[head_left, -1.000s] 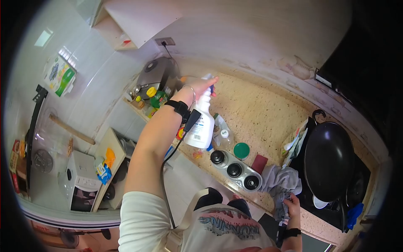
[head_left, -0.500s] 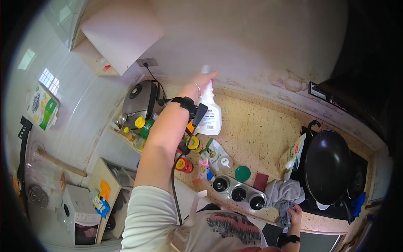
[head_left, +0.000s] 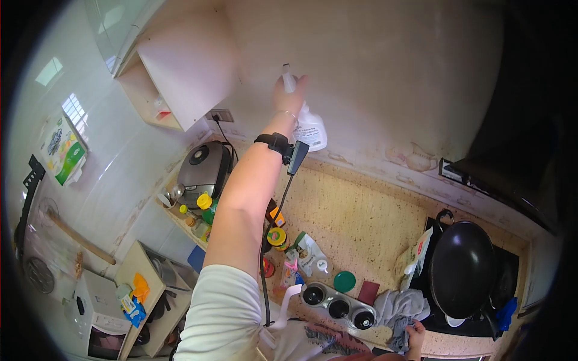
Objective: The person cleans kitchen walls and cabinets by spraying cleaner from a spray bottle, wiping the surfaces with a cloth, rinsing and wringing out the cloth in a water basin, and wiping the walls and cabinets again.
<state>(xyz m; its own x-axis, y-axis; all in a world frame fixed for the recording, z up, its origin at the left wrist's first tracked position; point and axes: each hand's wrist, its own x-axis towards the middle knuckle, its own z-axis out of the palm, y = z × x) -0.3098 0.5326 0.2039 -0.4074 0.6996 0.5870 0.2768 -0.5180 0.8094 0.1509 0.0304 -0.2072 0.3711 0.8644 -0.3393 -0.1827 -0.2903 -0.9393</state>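
My left hand [head_left: 288, 96] is raised high against the pale wall and grips a white spray bottle [head_left: 308, 128] by its neck, nozzle up, label side hanging below the hand. A black wrist strap with a cable runs down that arm. My right hand [head_left: 415, 333] is low at the counter's near edge, closed on a crumpled grey cloth [head_left: 400, 305]. The cloth lies beside a black wok [head_left: 460, 268] on the stove.
On the speckled counter [head_left: 355, 210] stand a three-pot spice rack [head_left: 338, 307], a green lid [head_left: 345, 281], pouches and jars, and a rice cooker [head_left: 203, 168] at the left. A wall cabinet [head_left: 180, 66] hangs upper left. A dark range hood [head_left: 512, 180] is at the right.
My left hand has lifted the spray bottle from the counter up to the wall. My right hand has stayed on the grey cloth. The view has tilted upward.
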